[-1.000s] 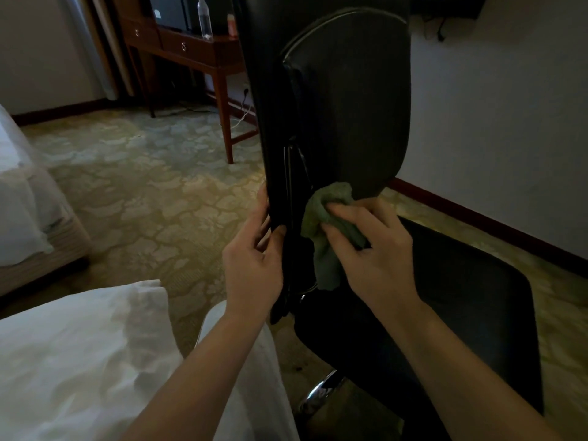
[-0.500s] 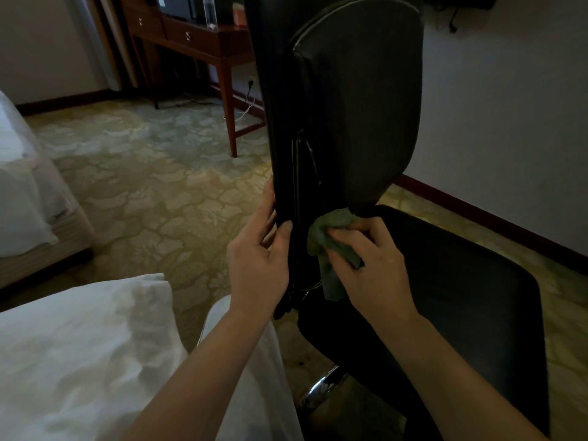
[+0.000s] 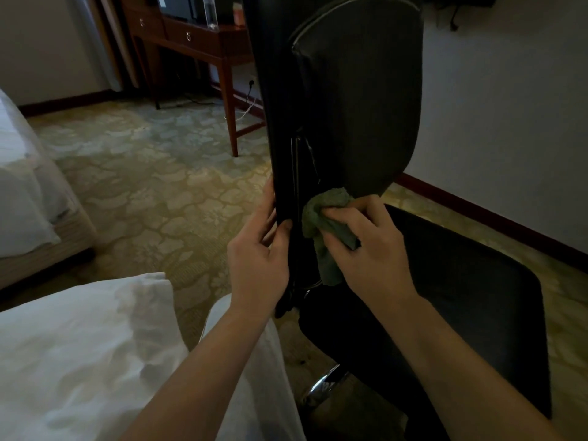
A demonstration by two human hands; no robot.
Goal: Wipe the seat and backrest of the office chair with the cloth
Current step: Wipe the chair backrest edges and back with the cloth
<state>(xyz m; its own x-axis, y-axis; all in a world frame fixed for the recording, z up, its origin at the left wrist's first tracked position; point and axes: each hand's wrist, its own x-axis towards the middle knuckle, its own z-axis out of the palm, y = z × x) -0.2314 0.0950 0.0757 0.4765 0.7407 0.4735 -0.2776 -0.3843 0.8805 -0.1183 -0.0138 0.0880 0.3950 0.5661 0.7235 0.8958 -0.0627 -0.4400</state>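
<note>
The black office chair stands in front of me, its tall backrest [image 3: 356, 100] upright and its seat [image 3: 461, 300] stretching to the right. My right hand [image 3: 369, 253] grips a crumpled green cloth [image 3: 327, 218] and presses it against the bottom edge of the backrest pad, just above the seat's rear. My left hand [image 3: 257, 259] clasps the backrest's left side edge, thumb in front, fingers behind it. Part of the cloth hangs down under my right hand.
A white pillow [image 3: 73, 354] lies at the lower left, with a bed [image 3: 22, 192] at the far left. A wooden desk [image 3: 194, 43] with a bottle on it stands behind the chair. The chrome chair base [image 3: 324, 383] shows below the seat. The wall [image 3: 509, 116] is close on the right.
My right hand slid the cloth down the backrest to its bottom edge. My left hand kept its hold on the side edge.
</note>
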